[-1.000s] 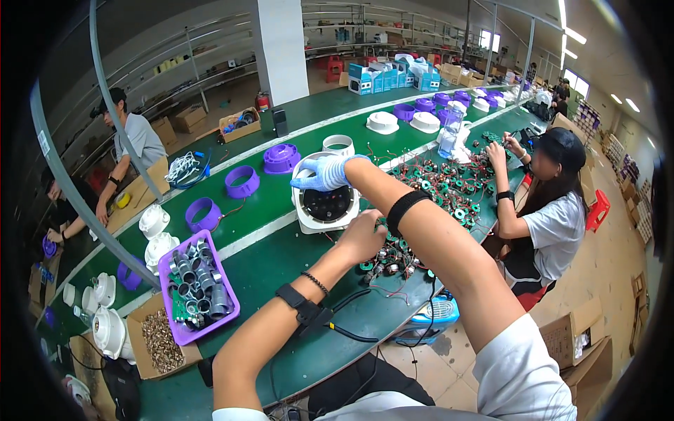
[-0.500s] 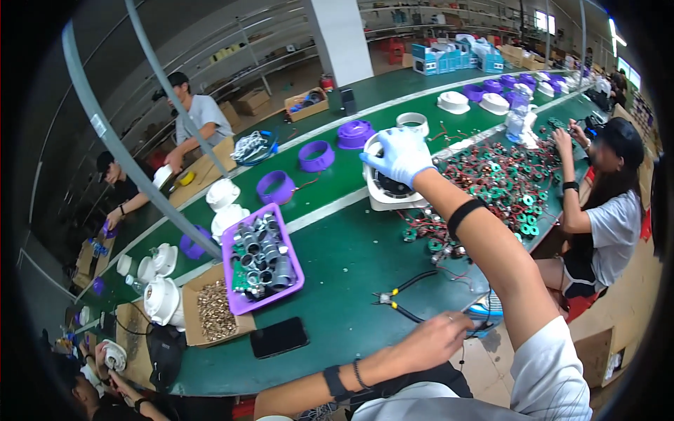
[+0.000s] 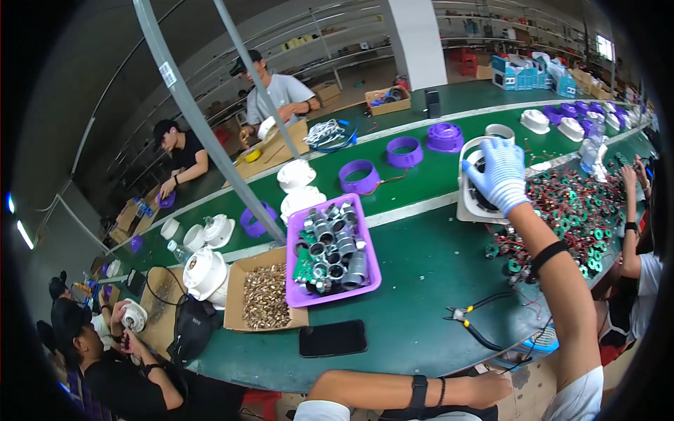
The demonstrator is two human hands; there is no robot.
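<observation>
My right hand (image 3: 497,175), in a pale blue-and-white glove, grips the rim of a white plastic housing (image 3: 472,210) with a dark round inside. The housing stands at the table's far edge, beside the belt. My bare left hand (image 3: 486,389) is held low at the near table edge, its fingers curled in; whether something is inside them is hidden. A thin dark cable (image 3: 531,344) passes close to it. Cutting pliers with yellow-and-black handles (image 3: 481,337) lie spread on the table beyond that hand. Right of the housing spreads a heap of green ring coils with red wires (image 3: 569,217).
A purple tray of metal cylinders (image 3: 373,281), a cardboard box of small brass-coloured parts (image 3: 239,319) and a black phone (image 3: 333,339) are on the green table. Purple rings (image 3: 358,177) and white housings line the belt. A metal post (image 3: 203,126) rises left. Several people work around.
The view has swung left, shifting the scene rightward. My left hand has drawn back from the pliers toward the table edge and curled more. My right hand stays on the white housing.
</observation>
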